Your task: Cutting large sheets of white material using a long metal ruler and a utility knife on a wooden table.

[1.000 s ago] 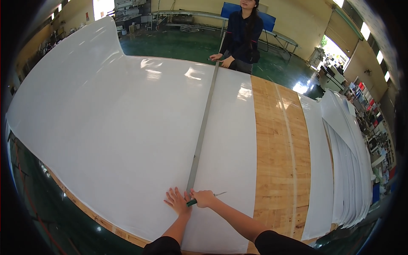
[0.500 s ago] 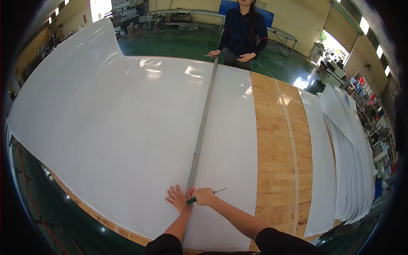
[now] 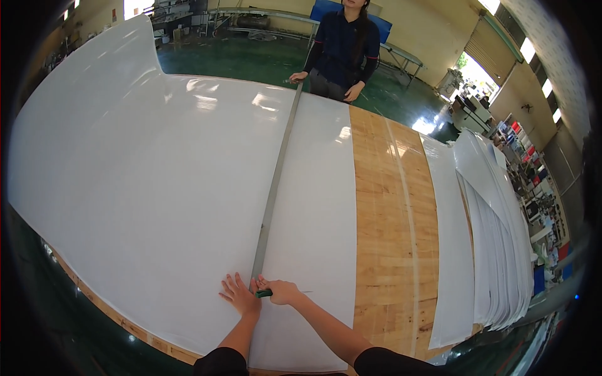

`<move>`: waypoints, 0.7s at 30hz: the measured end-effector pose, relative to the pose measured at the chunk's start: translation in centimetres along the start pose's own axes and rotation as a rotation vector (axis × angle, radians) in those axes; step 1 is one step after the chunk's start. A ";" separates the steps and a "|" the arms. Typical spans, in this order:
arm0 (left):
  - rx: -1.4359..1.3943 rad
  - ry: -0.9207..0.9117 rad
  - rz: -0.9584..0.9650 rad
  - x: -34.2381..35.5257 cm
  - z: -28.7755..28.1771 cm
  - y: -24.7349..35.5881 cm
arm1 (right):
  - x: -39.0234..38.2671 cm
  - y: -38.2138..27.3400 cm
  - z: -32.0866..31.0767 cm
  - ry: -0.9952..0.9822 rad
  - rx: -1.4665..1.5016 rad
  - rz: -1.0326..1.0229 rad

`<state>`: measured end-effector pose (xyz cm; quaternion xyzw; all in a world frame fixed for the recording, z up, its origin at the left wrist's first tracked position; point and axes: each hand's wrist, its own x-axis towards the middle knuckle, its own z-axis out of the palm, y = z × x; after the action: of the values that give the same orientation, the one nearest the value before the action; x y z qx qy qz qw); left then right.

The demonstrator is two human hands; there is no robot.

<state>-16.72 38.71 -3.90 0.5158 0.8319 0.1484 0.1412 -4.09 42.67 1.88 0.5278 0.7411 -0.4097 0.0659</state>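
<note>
My left hand [image 3: 243, 296] presses flat on the glossy white sheet [image 3: 157, 194], fingers spread, thumb against the long grey metal straightedge [image 3: 271, 200] near its lower end. My right hand [image 3: 282, 292] is closed on a green-handled knife [image 3: 263, 292], whose thin blade points right, over the sheet beside the straightedge. The straightedge crosses the sheet to the far edge, where a co-worker's hand [image 3: 297, 77] is at its end.
A co-worker [image 3: 338, 47] in dark clothes stands across the table; their other hand [image 3: 353, 92] hangs by the edge. A bare wooden strip [image 3: 392, 250] shows right of the sheet, beside stacked white sheets [image 3: 501, 269]. Benches [image 3: 263, 19] and machinery stand behind.
The co-worker has straightened and lowered one hand from the straightedge to the side. The view has shifted, so the table sits further left. My hands keep their hold.
</note>
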 end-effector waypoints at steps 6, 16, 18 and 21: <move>0.016 -0.017 -0.004 0.1 0.2 0.0 | 0.2 -0.9 -0.3 -0.024 -0.071 0.064; 0.022 0.002 0.021 0.1 0.4 -0.2 | -5.4 1.8 3.7 0.557 -0.048 0.068; 0.021 0.015 0.033 0.1 0.4 -0.3 | -8.7 5.3 4.8 0.838 -0.009 0.060; 0.021 0.003 0.040 0.0 0.6 -0.4 | -14.1 11.3 5.7 0.866 -0.041 0.365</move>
<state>-16.85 38.62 -4.61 0.5333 0.8233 0.1431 0.1313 9.61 29.75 -0.40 0.7704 0.6034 -0.1188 -0.1678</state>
